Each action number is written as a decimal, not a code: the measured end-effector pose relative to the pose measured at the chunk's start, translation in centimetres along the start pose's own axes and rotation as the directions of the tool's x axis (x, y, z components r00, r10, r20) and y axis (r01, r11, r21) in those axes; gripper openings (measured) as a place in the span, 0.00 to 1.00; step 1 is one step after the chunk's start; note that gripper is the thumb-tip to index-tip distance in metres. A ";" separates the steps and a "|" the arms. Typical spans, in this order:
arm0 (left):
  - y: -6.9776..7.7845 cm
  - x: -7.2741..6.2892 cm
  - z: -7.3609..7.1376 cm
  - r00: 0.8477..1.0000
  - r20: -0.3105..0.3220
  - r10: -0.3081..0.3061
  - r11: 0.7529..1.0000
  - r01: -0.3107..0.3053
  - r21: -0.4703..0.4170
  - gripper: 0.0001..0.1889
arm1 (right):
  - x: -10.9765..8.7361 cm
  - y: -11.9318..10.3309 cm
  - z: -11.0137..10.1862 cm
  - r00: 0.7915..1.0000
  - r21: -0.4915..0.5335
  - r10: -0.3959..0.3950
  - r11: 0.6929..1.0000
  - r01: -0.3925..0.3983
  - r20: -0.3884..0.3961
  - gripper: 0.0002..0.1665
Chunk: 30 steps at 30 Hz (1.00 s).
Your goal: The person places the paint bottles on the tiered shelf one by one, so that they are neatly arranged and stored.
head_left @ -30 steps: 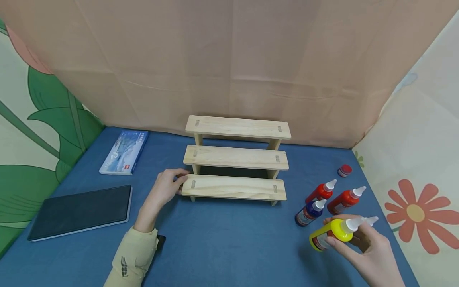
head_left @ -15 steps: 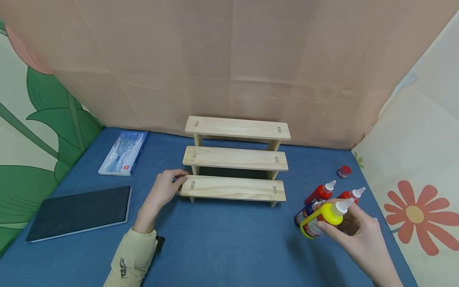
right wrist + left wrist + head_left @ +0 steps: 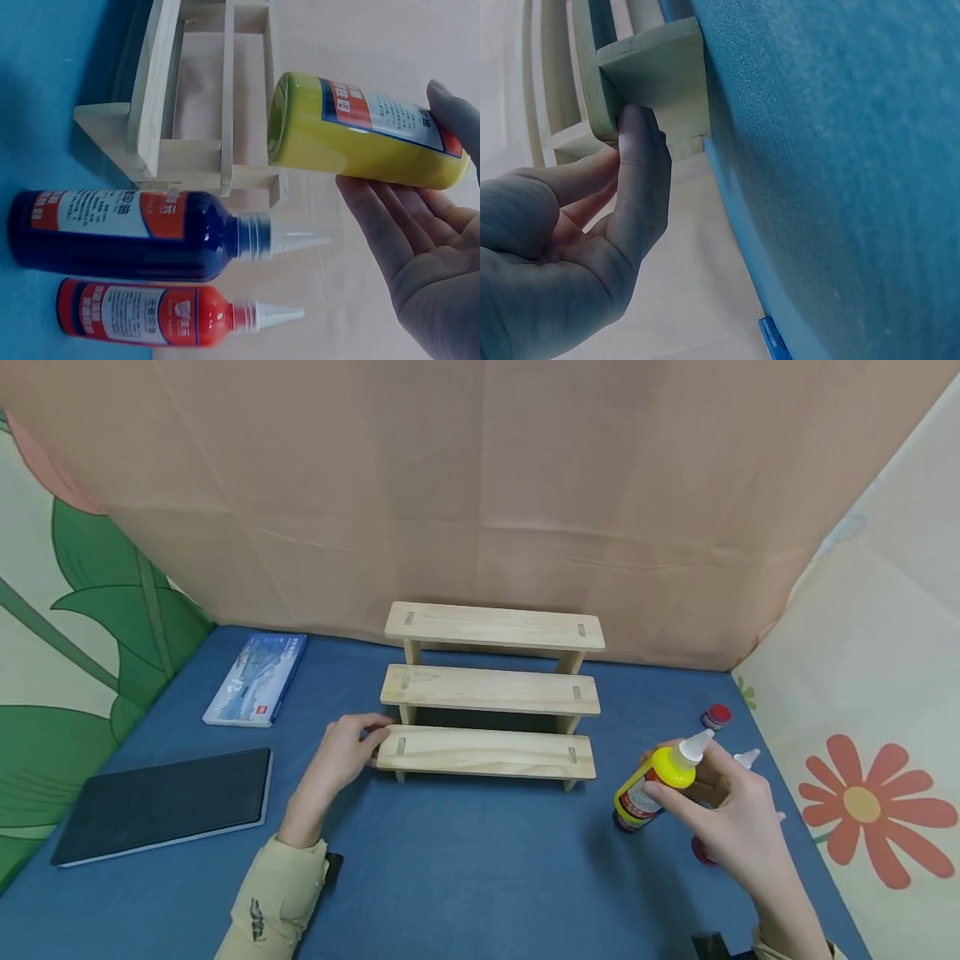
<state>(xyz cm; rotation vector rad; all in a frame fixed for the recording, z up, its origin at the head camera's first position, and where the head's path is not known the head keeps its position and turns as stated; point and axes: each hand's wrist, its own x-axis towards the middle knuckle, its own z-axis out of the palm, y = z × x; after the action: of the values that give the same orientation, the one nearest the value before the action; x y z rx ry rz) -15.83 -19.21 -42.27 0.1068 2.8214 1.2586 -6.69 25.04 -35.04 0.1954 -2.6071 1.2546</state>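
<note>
A three-tier wooden step shelf (image 3: 487, 752) stands in the middle of the blue table. My left hand (image 3: 345, 756) pinches the left end of its lowest board, thumb above and fingers beneath. To the right, my right hand (image 3: 738, 818) grips a yellow paint bottle (image 3: 671, 771) with a white nozzle, tilted in the air. In the right wrist view its base points toward the shelf. Below it stand a dark blue paint bottle (image 3: 142, 234) and a red paint bottle (image 3: 142, 311), both upright. From the head view, the right hand and yellow bottle hide most of them.
A small red jar (image 3: 716, 717) sits at the table's right edge. On the left lie a black tablet-like slab (image 3: 161, 806) and a blue-white box or book (image 3: 255, 679). Behind the shelf hangs a beige cloth (image 3: 480, 485); patterned panels flank both sides.
My right hand has carried the yellow bottle leftward and away from me, over the standing bottles. The left hand keeps its hold on the shelf's end.
</note>
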 end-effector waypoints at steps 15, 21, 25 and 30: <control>0.0 -0.1 0.0 1.000 0.003 0.012 1.000 -0.012 0.006 0.15 | 2.9 -1.5 0.3 0.995 0.046 -0.091 0.995 0.093 -0.042 0.28; -0.1 -0.2 0.2 1.000 0.003 0.020 1.000 -0.020 0.012 0.15 | 3.9 -2.1 0.3 0.995 0.037 -0.084 0.996 0.086 -0.061 0.27; 0.0 -0.2 0.1 1.000 0.002 0.028 1.000 -0.028 0.013 0.15 | 4.9 -2.5 0.2 0.994 0.043 -0.087 0.995 0.090 -0.060 0.27; 0.1 -0.1 0.0 0.999 0.001 0.032 0.999 -0.032 0.014 0.14 | 6.2 -3.0 0.2 0.994 0.045 -0.095 0.994 0.098 -0.051 0.28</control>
<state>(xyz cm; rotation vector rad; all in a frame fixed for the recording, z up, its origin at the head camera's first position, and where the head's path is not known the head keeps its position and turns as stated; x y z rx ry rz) -15.69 -19.10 -42.19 0.1541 2.8394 1.2444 -12.00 22.85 -31.22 0.2926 -2.4970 1.2732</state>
